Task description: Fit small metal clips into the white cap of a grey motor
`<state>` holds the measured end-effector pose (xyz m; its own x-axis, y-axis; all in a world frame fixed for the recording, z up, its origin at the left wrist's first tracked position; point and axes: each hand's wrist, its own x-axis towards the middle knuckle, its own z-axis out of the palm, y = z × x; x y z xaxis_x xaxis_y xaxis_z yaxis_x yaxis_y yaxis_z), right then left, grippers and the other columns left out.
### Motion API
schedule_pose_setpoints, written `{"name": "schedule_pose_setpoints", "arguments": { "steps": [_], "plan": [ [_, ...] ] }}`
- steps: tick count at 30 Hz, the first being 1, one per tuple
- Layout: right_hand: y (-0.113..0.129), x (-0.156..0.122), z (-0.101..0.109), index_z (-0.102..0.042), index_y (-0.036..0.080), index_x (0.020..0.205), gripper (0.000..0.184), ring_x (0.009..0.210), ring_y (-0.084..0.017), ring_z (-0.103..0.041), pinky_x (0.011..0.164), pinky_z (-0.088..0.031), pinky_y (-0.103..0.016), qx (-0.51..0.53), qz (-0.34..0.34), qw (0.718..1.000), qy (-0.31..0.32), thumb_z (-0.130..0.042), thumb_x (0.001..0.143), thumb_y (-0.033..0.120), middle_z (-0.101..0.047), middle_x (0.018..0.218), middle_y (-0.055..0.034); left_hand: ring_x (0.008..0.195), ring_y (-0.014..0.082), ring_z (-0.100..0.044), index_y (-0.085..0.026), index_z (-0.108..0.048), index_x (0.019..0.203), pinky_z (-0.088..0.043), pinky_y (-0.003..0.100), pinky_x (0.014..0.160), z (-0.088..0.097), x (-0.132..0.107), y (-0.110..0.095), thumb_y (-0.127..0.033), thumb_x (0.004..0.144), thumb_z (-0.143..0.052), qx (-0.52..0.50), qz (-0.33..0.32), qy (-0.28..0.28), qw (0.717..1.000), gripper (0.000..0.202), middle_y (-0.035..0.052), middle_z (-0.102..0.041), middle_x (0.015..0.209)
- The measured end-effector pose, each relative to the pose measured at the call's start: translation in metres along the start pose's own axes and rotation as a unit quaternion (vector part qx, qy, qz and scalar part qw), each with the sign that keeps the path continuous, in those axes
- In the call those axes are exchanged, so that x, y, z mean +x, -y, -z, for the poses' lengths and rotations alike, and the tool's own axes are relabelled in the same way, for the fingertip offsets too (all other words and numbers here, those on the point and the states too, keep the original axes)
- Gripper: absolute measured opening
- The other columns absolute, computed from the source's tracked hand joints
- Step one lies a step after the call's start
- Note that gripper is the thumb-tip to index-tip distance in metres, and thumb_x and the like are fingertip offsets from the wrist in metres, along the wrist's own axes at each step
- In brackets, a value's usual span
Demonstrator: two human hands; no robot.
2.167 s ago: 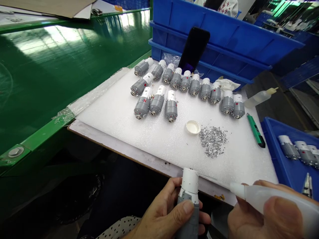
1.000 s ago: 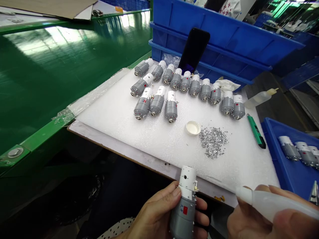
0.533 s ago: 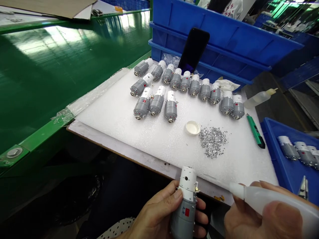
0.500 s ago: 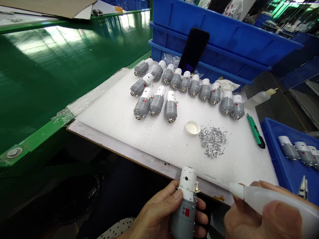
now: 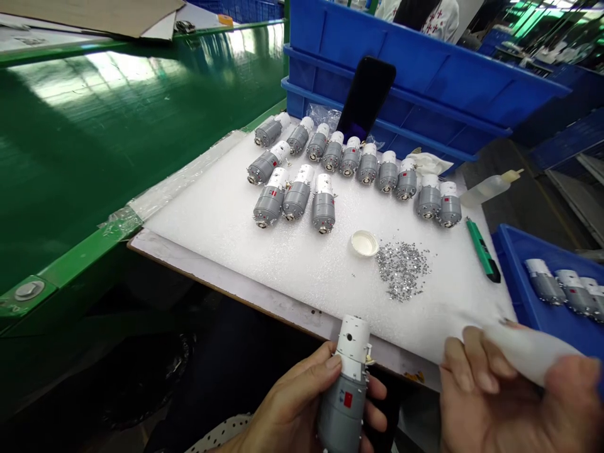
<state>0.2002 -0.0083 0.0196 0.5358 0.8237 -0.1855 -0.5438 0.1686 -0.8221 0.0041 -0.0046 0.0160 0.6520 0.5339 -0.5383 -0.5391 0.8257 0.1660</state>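
Observation:
My left hand point(image 5: 295, 402) is closed around a grey and white model spacecraft point(image 5: 346, 396), its white end tilted up and a small red flag mark on its grey body. To the right, my right hand point(image 5: 509, 396) grips a translucent white squeeze bottle point(image 5: 533, 346) between thumb and fingers. Motion blurs the bottle and its nozzle, which points left over the foam edge. Beyond my hands a pile of tiny silver parts point(image 5: 403, 270) lies beside a shallow white cap point(image 5: 364, 243) on the white foam sheet point(image 5: 221, 233).
Several finished-looking models point(image 5: 323, 204) lie in rows on the foam. A phone point(image 5: 367, 97) leans on stacked blue crates point(image 5: 425, 82). At right are a green-handled cutter point(image 5: 484, 250), another squeeze bottle point(image 5: 488, 189) and a blue bin point(image 5: 519, 270) holding models. A green surface point(image 5: 155, 113) runs along the left.
My right hand has turned and lifted the squeeze bottle, its nozzle moving up and a little right. The model in my left hand has shifted slightly left.

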Motion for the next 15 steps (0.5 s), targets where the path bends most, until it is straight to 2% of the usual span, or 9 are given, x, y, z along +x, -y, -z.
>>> {"name": "schedule_pose_setpoints", "arguments": {
  "steps": [3, 4, 6, 8, 10, 13, 15],
  "plan": [
    [0.008, 0.007, -0.018, -0.056, 0.018, 0.087, 0.019, 0.052, -0.005, -0.039, 0.046, -0.042, -0.017, 0.117, -0.123, 0.985, 0.026, -0.071, 0.081, 0.027, -0.045, 0.067, 0.0040, 0.068, 0.0136, -0.066, -0.012, -0.060, 0.101, -0.050, 0.021, 0.058, -0.002, 0.001, -0.001, -0.039, 0.096, -0.049, 0.023, 0.012, -0.019, 0.999, 0.030, 0.0122, -0.069, 0.095],
    [0.008, 0.008, -0.018, -0.055, 0.018, 0.088, 0.018, 0.049, -0.005, -0.035, 0.043, -0.039, -0.017, 0.139, -0.172, 0.973, 0.062, -0.069, 0.082, 0.028, -0.043, 0.066, 0.0043, 0.065, 0.0129, -0.065, -0.011, -0.059, 0.100, -0.049, 0.020, 0.056, -0.002, 0.001, -0.001, -0.040, 0.097, -0.048, 0.038, 0.014, -0.026, 0.999, 0.031, 0.0120, -0.069, 0.094],
    [0.006, 0.004, -0.016, -0.052, 0.020, 0.082, 0.017, 0.044, -0.006, -0.024, 0.038, -0.029, -0.018, 0.168, -0.226, 0.952, 0.122, -0.061, 0.087, 0.034, -0.034, 0.059, 0.0071, 0.060, 0.0119, -0.063, -0.011, -0.058, 0.099, -0.048, 0.020, 0.055, -0.002, 0.002, -0.002, -0.041, 0.097, -0.048, 0.073, 0.003, -0.044, 0.996, 0.032, 0.0114, -0.069, 0.091],
    [0.004, -0.003, -0.015, -0.047, 0.021, 0.075, 0.024, 0.043, -0.006, -0.016, 0.038, -0.022, -0.018, 0.176, -0.257, 0.936, 0.162, -0.055, 0.090, 0.038, -0.026, 0.055, 0.0087, 0.061, 0.0118, -0.063, -0.011, -0.057, 0.100, -0.049, 0.021, 0.056, -0.003, 0.002, -0.004, -0.041, 0.096, -0.051, 0.105, -0.031, -0.061, 0.992, 0.031, 0.0110, -0.069, 0.091],
    [0.001, -0.009, -0.017, -0.045, 0.022, 0.072, 0.028, 0.042, -0.006, -0.014, 0.038, -0.019, -0.018, 0.181, -0.273, 0.927, 0.185, -0.054, 0.091, 0.040, -0.022, 0.053, 0.0093, 0.065, 0.0123, -0.063, -0.011, -0.057, 0.102, -0.049, 0.021, 0.058, -0.003, 0.002, -0.005, -0.040, 0.095, -0.054, 0.132, -0.063, -0.064, 0.987, 0.030, 0.0113, -0.068, 0.094],
    [-0.004, -0.015, -0.023, -0.041, 0.021, 0.072, 0.035, 0.042, -0.005, -0.014, 0.039, -0.018, -0.016, 0.190, -0.295, 0.911, 0.218, -0.059, 0.089, 0.046, -0.021, 0.053, 0.0100, 0.069, 0.0125, -0.062, -0.012, -0.057, 0.104, -0.049, 0.021, 0.057, -0.001, 0.003, -0.005, -0.042, 0.093, -0.056, 0.162, -0.073, -0.063, 0.982, 0.032, 0.0119, -0.067, 0.100],
    [-0.009, -0.016, -0.026, -0.039, 0.021, 0.071, 0.039, 0.041, -0.004, -0.014, 0.038, -0.018, -0.015, 0.197, -0.305, 0.895, 0.259, -0.057, 0.091, 0.050, -0.021, 0.052, 0.0101, 0.067, 0.0120, -0.062, -0.012, -0.057, 0.103, -0.047, 0.020, 0.055, 0.002, 0.004, -0.005, -0.043, 0.093, -0.056, 0.179, -0.071, -0.066, 0.979, 0.032, 0.0111, -0.067, 0.098]
  ]
}}
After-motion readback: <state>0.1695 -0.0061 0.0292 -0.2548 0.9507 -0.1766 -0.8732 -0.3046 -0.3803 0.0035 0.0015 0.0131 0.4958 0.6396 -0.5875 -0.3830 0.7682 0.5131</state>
